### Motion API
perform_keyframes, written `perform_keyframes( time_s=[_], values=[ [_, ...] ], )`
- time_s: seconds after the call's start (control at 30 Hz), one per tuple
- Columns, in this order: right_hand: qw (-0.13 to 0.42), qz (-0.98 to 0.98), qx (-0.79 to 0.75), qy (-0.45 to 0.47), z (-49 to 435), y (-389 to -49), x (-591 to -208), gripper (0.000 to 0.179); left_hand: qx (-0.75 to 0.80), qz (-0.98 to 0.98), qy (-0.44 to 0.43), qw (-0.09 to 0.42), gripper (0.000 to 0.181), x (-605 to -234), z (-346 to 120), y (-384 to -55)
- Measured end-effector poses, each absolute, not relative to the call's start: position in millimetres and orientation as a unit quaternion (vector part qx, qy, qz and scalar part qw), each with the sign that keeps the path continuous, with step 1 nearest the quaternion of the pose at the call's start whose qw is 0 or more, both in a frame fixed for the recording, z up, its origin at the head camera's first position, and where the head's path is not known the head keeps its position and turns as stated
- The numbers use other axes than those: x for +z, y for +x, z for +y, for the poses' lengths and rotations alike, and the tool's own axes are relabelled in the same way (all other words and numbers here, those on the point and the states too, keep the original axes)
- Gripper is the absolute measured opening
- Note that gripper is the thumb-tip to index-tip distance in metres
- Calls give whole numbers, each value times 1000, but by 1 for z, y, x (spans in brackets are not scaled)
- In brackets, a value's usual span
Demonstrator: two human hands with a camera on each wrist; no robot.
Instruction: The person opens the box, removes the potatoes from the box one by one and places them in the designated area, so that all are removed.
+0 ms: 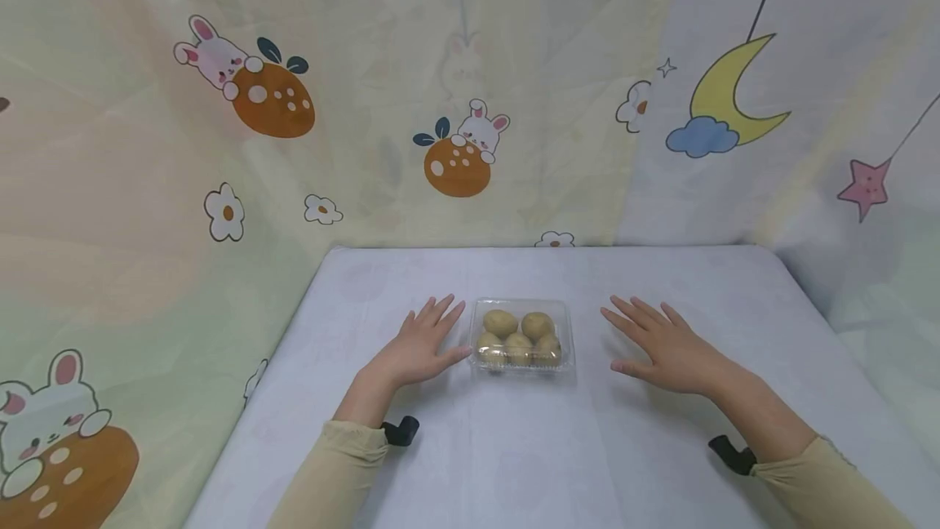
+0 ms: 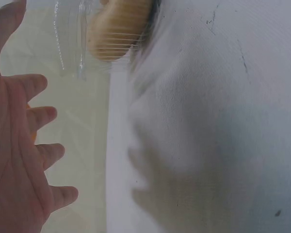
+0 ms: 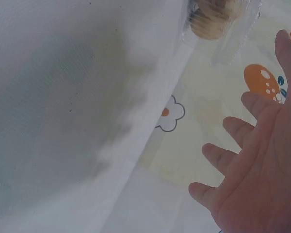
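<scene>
A clear plastic box [image 1: 520, 301] stands on the white table, holding several round, yellow-brown things that look like small potatoes [image 1: 518, 348]. Its lid appears closed. To its left is my left hand [image 1: 419, 352], fingers spread and holding nothing, the thumb tip close to the box's side; whether it touches cannot be told. My right hand [image 1: 664, 349] is spread to the right of the box, apart from it and holding nothing. In the left wrist view, part of the box [image 2: 81, 43] shows beyond the thumb. The right wrist view catches the box [image 3: 233, 46] at its top edge.
The table [image 1: 514, 464] has a white cloth cover, its far edge against a patterned cloth backdrop [image 1: 382, 47] with rabbits, flowers and a moon. Black wrist mounts [image 1: 401, 431] sit at both sleeves. Both hands cast shadows on the cloth.
</scene>
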State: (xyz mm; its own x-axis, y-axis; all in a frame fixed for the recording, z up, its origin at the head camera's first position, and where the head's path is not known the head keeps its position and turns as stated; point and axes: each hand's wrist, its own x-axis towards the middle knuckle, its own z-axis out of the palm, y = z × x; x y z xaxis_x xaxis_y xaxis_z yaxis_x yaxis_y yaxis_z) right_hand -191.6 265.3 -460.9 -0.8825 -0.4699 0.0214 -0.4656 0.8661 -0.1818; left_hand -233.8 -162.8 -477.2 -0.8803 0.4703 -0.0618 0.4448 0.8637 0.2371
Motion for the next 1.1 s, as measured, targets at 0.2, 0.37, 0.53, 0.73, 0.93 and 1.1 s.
perform_keyframes(
  time_s=[0.2, 0.37, 0.53, 0.73, 0.93, 1.1],
  values=[
    [12, 964, -109, -244, 266, -192, -463, 83, 113, 963, 238, 64, 82, -477, -163, -234],
    [40, 957, -185, -219, 267, -195, -464, 68, 159, 961, 215, 72, 75, -481, -163, -236],
    [96, 935, -292, -179, 268, -203, -465, 57, 273, 946, 151, 90, 66, -491, -160, -240],
    [160, 879, -423, -152, 264, -217, -476, 58, 399, 905, 99, 105, 57, -506, -153, -249],
    [210, 824, -512, -125, 252, -226, -494, 60, 537, 829, 70, 144, 55, -523, -148, -253],
    [228, 791, -557, -115, 242, -232, -504, 62, 597, 784, 52, 161, 58, -530, -142, -255]
  ],
)
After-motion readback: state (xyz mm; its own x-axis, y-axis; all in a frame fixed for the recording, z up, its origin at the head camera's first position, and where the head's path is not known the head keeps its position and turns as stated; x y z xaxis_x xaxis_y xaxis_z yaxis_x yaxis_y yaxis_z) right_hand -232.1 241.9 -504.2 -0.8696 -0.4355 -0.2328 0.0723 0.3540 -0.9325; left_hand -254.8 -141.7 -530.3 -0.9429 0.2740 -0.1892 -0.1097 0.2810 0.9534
